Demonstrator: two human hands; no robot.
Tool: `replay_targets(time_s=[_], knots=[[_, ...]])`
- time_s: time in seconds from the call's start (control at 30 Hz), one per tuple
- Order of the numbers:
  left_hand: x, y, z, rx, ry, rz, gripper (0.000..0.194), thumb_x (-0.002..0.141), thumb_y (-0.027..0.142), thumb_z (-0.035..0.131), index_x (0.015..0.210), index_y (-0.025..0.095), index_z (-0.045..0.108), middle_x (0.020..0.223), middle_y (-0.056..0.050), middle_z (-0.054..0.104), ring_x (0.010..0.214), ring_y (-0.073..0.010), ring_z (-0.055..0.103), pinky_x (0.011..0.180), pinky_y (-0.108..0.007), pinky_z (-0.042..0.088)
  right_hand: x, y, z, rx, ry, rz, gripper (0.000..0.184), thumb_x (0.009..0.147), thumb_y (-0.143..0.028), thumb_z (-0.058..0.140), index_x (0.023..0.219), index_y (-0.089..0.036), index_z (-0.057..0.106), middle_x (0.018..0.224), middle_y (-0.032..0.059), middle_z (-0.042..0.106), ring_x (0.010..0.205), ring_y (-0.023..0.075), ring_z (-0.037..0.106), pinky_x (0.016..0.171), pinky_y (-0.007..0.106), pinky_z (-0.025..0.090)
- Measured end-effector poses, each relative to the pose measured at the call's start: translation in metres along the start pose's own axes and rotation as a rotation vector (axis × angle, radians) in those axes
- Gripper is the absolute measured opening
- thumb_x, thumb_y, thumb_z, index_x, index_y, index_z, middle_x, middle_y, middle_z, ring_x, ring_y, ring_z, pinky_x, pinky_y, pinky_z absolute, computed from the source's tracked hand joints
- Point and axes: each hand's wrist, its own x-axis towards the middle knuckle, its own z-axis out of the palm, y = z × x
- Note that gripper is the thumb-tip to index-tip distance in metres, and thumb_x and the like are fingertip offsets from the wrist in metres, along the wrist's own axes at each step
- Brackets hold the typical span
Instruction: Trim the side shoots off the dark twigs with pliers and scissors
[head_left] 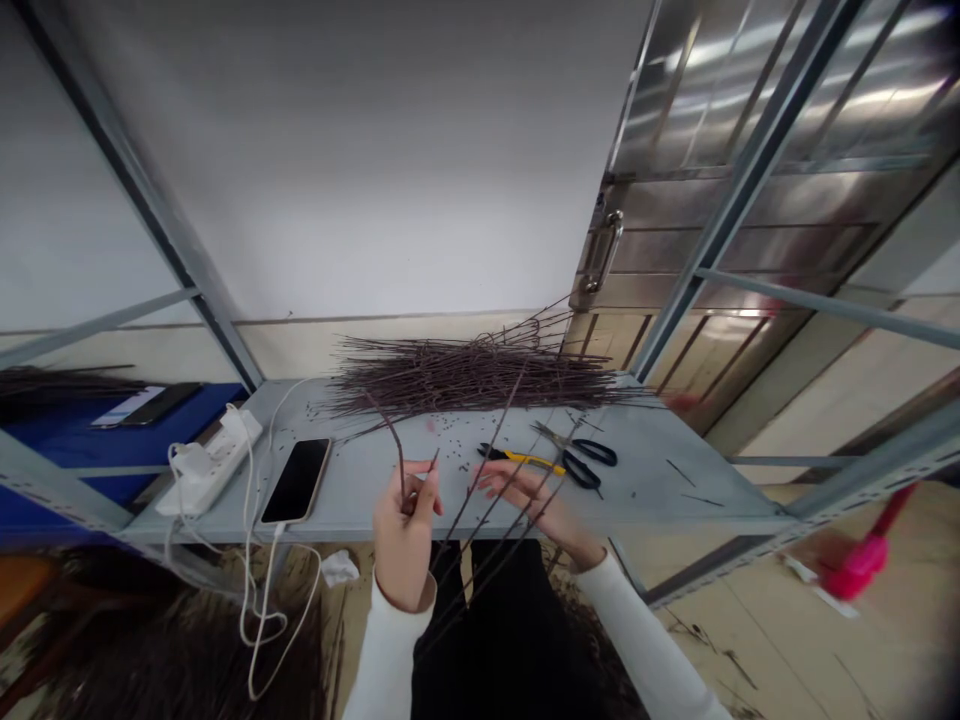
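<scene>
2 hands [405, 530] at twigs [400, 458], pliers [534, 460] and scissors [564, 443] beyond, phone [298, 480] leftward

A thin, dark, curved twig [400, 455] rises toward eleven o'clock, while a longer, straighter twig [501, 425] slants up toward one o'clock.

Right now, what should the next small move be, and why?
I'd probably close the right hand gently around the long twigs crossing it: it looks loosely spread and its grip on them is unclear, while the left hand holds a bent twig that sticks up from its grasp.
</scene>
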Motion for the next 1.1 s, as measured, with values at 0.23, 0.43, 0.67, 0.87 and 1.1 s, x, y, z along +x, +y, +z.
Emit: replay_targets(time_s=[0.23,0.43,0.67,0.87,1.1], knots=[[-0.001,-0.009,0.0,0.076,-0.019,-0.01,0.021,0.081,0.039,0.058,0.083,0.018,0.059,0.05,0.005,0.051,0.048,-0.0133,0.048,0.051,-0.025,0.038,0.01,-0.021,0.023,0.372,-0.136,0.077,0.033,0.074,-0.044,0.071,0.091,-0.016,0.066,0.076,0.0047,0.069,0.071,0.0164,0.066,0.071,0.032,0.053],[0.0,-0.012,0.002,0.084,-0.019,-0.043,0.02,0.082,0.038,0.056,0.086,0.019,0.058,0.05,0.006,0.051,0.047,-0.0124,0.048,0.051,-0.024,0.037,0.009,-0.024,0.025,0.441,-0.161,0.135,0.032,0.081,-0.046,0.063,0.089,-0.014,0.065,0.072,0.0045,0.07,0.064,0.015,0.067,0.063,0.029,0.054],[0.004,-0.017,-0.002,0.128,0.025,-0.031,0.021,0.082,0.039,0.057,0.084,0.019,0.059,0.049,0.006,0.05,0.047,-0.0127,0.048,0.053,-0.024,0.038,-0.011,-0.031,0.016,0.604,-0.329,0.094,0.023,0.077,-0.036,0.07,0.093,-0.021,0.068,0.096,0.0075,0.071,0.093,0.0208,0.065,0.089,0.037,0.049],[0.006,-0.02,-0.002,0.149,0.045,-0.059,0.026,0.081,0.044,0.057,0.085,0.018,0.059,0.048,0.006,0.049,0.045,-0.0125,0.045,0.051,-0.024,0.036,-0.011,-0.023,0.018,0.555,-0.331,0.137,0.023,0.07,-0.032,0.077,0.086,-0.018,0.07,0.089,0.0055,0.071,0.08,0.0165,0.066,0.079,0.031,0.053],[0.005,-0.017,0.0,0.027,-0.044,-0.085,0.036,0.08,0.05,0.056,0.088,0.015,0.061,0.053,0.005,0.05,0.052,-0.0132,0.049,0.055,-0.025,0.041,0.003,-0.009,0.031,0.482,-0.111,0.113,0.023,0.072,-0.034,0.075,0.085,-0.015,0.071,0.075,0.0041,0.072,0.064,0.0121,0.065,0.066,0.025,0.054]])
